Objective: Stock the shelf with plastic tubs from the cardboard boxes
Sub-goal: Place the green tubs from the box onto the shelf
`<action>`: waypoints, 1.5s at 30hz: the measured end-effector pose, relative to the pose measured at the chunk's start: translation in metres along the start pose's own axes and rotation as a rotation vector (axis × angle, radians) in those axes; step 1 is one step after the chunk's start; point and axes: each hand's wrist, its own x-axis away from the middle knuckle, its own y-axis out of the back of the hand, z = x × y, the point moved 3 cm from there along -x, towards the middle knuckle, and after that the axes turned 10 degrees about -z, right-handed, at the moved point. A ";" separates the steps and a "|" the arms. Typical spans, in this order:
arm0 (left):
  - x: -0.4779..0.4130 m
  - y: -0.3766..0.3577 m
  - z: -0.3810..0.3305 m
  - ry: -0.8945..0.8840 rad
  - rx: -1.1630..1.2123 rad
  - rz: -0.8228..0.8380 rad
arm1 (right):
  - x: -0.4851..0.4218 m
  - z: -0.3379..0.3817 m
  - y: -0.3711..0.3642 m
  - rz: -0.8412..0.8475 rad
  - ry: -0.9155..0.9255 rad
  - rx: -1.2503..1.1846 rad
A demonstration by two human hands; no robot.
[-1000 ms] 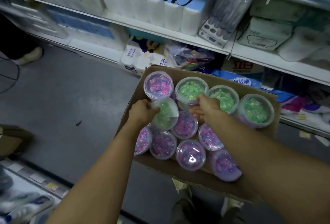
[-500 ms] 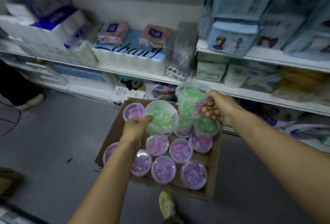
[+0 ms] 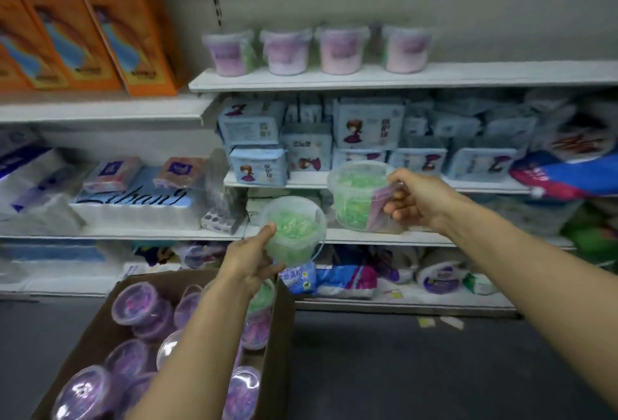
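Shop shelving fills the head view, white boards packed with tissue packs, and up top the shelf carries a row of pink tubs with bare board to their right. Both hands are loaded: the left hand grips a green tub from below, lid tilted toward us, above the cardboard box; the right hand clasps a second green tub by its side, upright. Purple tubs wait in the box. Best play, I'd say: lift the upright one first, seat it flat beside the row, then level the tilted tub before setting it down.
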 end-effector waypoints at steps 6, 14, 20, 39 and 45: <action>0.055 -0.094 -0.018 -0.049 0.076 0.094 | -0.004 0.031 0.106 -0.087 0.068 -0.079; 0.084 -0.176 -0.055 -0.037 0.118 0.172 | -0.039 0.081 0.174 -0.177 0.140 -0.216; 0.079 -0.222 -0.095 -0.045 0.143 0.269 | -0.082 0.125 0.190 -0.242 0.179 -0.272; 0.061 -0.299 -0.165 -0.167 0.063 0.408 | -0.189 0.181 0.202 -0.507 0.454 0.239; 0.067 -0.314 -0.167 -0.208 0.106 0.354 | -0.205 0.195 0.216 -0.424 1.134 0.789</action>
